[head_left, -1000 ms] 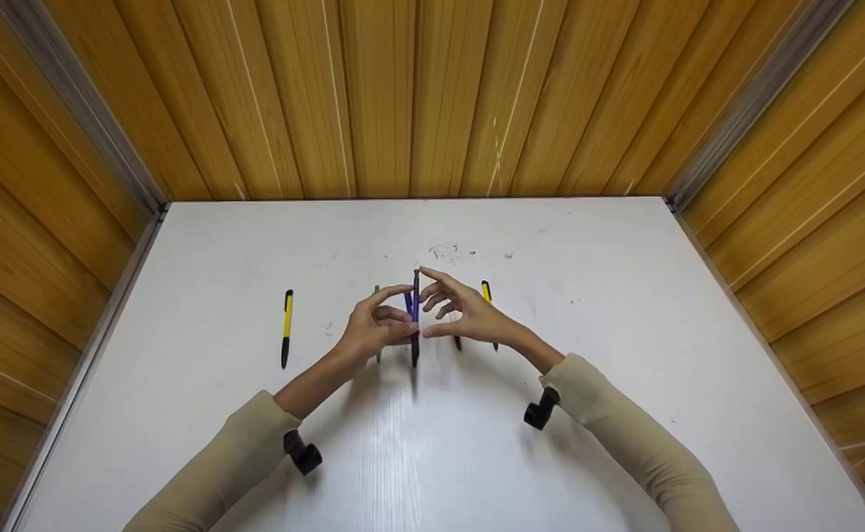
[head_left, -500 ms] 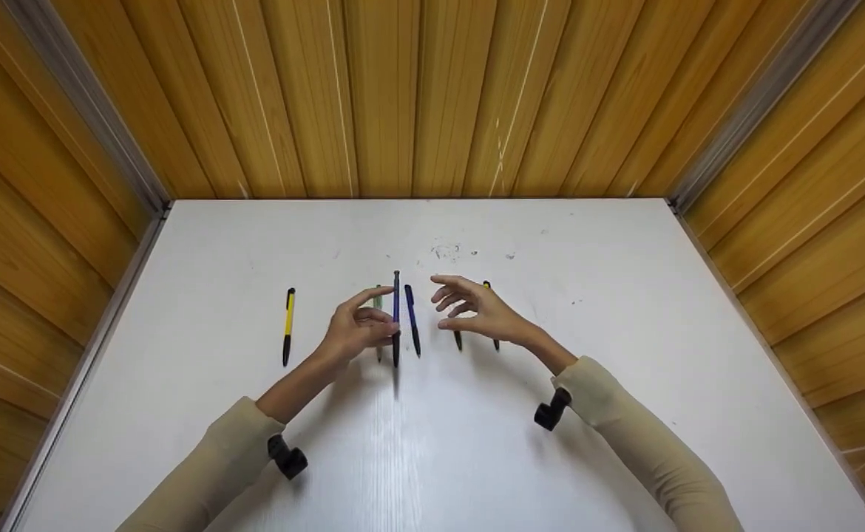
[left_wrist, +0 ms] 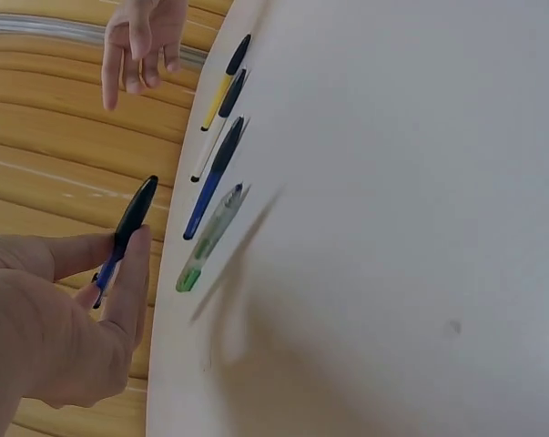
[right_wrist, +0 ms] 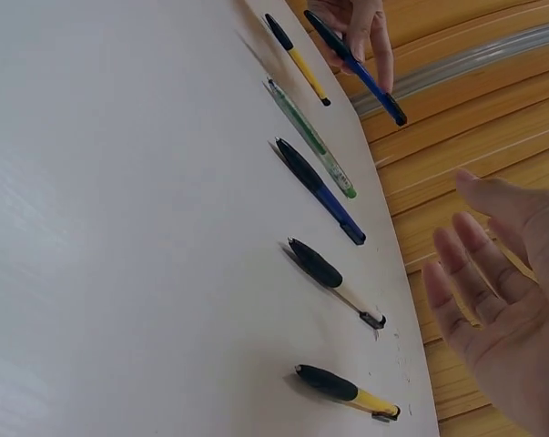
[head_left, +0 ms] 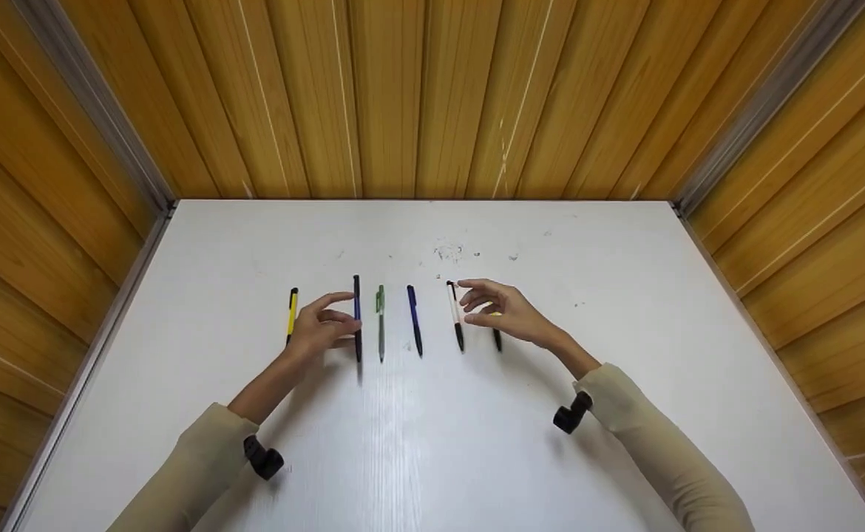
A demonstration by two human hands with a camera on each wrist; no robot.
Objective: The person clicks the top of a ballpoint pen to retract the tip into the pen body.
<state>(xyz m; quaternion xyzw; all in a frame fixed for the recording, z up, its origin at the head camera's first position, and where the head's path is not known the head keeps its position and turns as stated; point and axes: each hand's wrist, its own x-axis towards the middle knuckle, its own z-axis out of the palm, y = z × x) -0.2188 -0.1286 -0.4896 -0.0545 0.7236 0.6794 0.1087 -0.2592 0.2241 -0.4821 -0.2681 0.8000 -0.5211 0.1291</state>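
Observation:
My left hand (head_left: 321, 327) pinches a blue pen (left_wrist: 133, 218) with a black grip between thumb and fingers, holding it above the table. Just right of it in the head view lies a clear green pen (head_left: 381, 325), then a second blue pen (head_left: 415, 321). My right hand (head_left: 510, 314) hovers with its fingers loosely bent and nothing in them, beside a white pen (head_left: 455, 316) with a black grip. Partly hidden under that hand is a yellow pen (right_wrist: 370, 400). Another yellow pen (head_left: 293, 314) lies left, partly behind my left hand.
The pens lie spaced in a row on the white table (head_left: 432, 443). Wood-patterned panels (head_left: 418, 96) stand along the back and both sides. Small dark marks (head_left: 449, 253) spot the tabletop beyond the pens.
My left hand has carried the blue pen leftward, from the middle past the green pen. My right hand has drawn away to the right, uncovering the white pen.

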